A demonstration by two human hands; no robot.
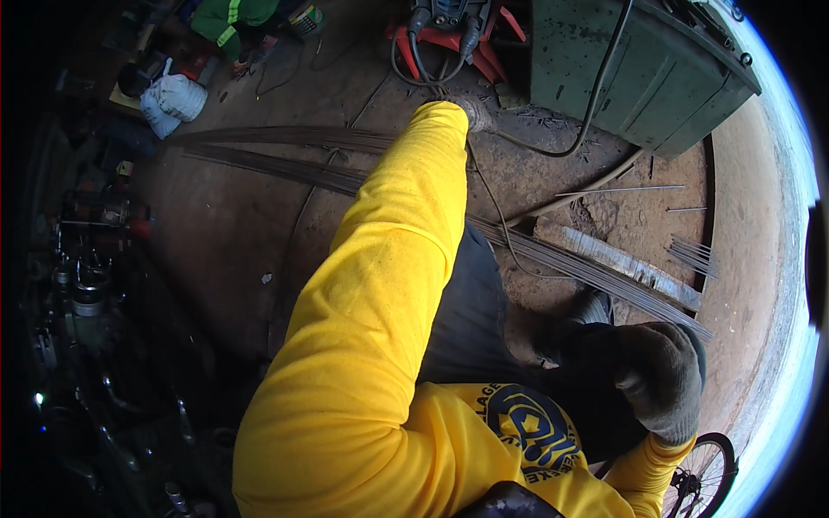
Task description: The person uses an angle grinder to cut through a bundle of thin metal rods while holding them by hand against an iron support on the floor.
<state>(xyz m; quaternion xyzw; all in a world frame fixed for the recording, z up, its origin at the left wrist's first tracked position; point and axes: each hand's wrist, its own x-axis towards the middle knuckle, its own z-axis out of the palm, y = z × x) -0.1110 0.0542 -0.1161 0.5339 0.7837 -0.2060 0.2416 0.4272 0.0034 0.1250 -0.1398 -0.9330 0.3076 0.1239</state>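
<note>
At far left, dark metal parts (95, 293), mostly lost in shadow. Near the upper edge, crumpled pale cloth (177, 102), then a green garment (211, 17) with a bright yellow band. Next, slanting from upper left to lower right, a long bundle of thin rods (570, 263), flat on the brown floor (207, 250) and passing beneath the yellow sleeve (363, 285) of the outstretched left arm. At top centre, a machine (449, 10) on a red base (490, 62), with plugged leads hanging down toward the gloved left hand (475, 114). Fingers there mostly hidden behind the cuff; no telling how far spread, or whether closed around anything. Just beside that glove, a thick dark cable (561, 155), its long axis running rightward from the hand, then bending steeply up to the top edge, past the front of a green metal box (639, 78). Below the box, a worn plank (622, 268) alongside the rods. Lower right, the gloved right hand (669, 375), near a dark-clad leg, with fingers seemingly bent; impossible to make out their spread or any hold. Farther right, short rods (693, 256) and, at the bottom, a spoked wheel (688, 482)
</note>
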